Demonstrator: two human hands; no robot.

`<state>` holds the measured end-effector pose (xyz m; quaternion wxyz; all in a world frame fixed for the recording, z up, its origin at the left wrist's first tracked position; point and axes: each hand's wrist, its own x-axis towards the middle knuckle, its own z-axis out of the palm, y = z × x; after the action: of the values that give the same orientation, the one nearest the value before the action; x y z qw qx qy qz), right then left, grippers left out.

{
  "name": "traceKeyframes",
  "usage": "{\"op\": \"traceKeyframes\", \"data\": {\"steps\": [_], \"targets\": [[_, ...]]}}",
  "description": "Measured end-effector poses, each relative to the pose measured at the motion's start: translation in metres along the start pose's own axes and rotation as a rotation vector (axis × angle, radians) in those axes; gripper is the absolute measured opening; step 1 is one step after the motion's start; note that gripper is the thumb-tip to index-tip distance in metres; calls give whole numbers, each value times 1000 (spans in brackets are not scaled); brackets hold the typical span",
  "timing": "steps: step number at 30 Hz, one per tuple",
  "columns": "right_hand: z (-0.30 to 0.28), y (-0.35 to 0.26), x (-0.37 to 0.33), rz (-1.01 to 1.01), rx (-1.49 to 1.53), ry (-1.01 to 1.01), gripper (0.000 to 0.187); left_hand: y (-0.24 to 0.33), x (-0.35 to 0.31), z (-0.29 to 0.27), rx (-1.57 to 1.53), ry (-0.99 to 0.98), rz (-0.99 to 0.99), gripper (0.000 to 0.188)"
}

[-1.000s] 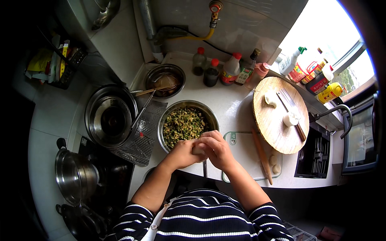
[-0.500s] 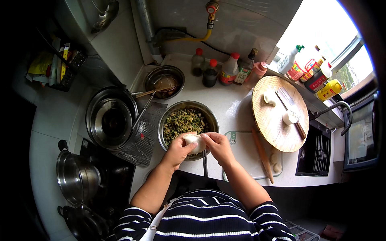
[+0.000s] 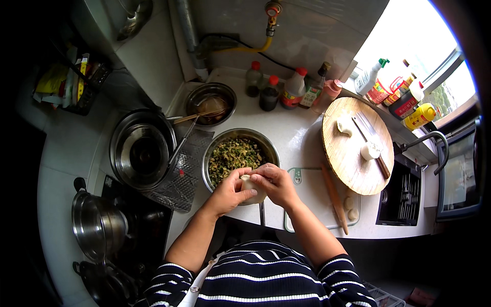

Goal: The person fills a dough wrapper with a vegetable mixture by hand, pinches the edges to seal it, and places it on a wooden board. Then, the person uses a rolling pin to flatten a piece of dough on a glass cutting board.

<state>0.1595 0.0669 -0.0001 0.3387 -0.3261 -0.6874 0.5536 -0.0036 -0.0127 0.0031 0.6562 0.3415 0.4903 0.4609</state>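
Observation:
Both my hands hold a pale dumpling (image 3: 253,191) over the near rim of a steel bowl (image 3: 205,162). Fingers of my left hand (image 3: 229,192) support it from the left. My right hand (image 3: 277,185) pinches its upper edge from the right, so part of the dough is hidden. Chopped green and brown filling (image 3: 236,155) lies in the bowl. A handle (image 3: 262,214) sticks out below the bowl's near side.
To the right lie a cutting board (image 3: 307,204), a rolling pin (image 3: 334,200) and small dough pieces (image 3: 351,209). A round wooden board (image 3: 353,163) bears a folded dumpling (image 3: 344,126), a knife and a white lump. Sauce bottles (image 3: 292,92) stand behind; pots (image 3: 143,148) sit left.
My right hand has moved slightly left and over the dumpling's top, closer to my left hand. The dumpling now looks more upright between them.

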Motion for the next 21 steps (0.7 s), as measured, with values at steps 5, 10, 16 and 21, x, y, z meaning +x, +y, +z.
{"op": "traceKeyframes", "data": {"steps": [5, 10, 16, 21], "targets": [[-3, -1, 1, -10, -86, -10, 13, 5, 1, 4, -23, -48, -19, 58], [-2, -11, 3, -114, -161, -28, 12, 10, 4, 7, 63, -98, 33, 54], [-2, 1, 4, 33, -109, 50, 29, 3, 7, 5, -127, 29, -71, 48], [-9, 14, -2, 449, -65, 30, 38, -10, 11, 0, -530, 143, -167, 38]]}}
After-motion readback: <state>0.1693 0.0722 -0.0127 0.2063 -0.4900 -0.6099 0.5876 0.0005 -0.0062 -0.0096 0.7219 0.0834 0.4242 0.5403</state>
